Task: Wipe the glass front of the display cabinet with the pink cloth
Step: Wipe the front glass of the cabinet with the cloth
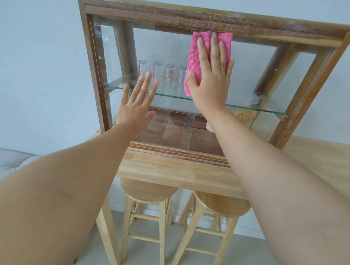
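So the display cabinet point(205, 19), a worn wood frame with a glass front point(169, 48), is being carried by a pale wooden tabletop point(168, 170) pushed up against a plain white wall point(33, 56). Two round wooden stools point(147, 191) are being kept tucked under the tabletop at about 6 o'clock from the cabinet, on a grey floor point(245, 255). Something grey and cushioned point(6, 163) is peeking in at the 9 o'clock edge; what it is can't be told.

The pink cloth point(195, 59) is being pressed flat against the glass by the right hand point(210, 73), up at roughly 1 o'clock on the pane, with its top edge touching the upper frame rail. No real grip there, the fingers are being held spread and straight over the cloth. The left hand point(137, 104) is being laid open on the glass too, at about 8 o'clock from the cloth, nothing held in it.

Inside, a row of clear measuring glasses point(162, 71) is being displayed on a glass shelf point(171, 96). Red scale markings are printed on them, but they're too small to be read. A jar point(245, 113) with something pale yellow is sitting at the 4 o'clock side.
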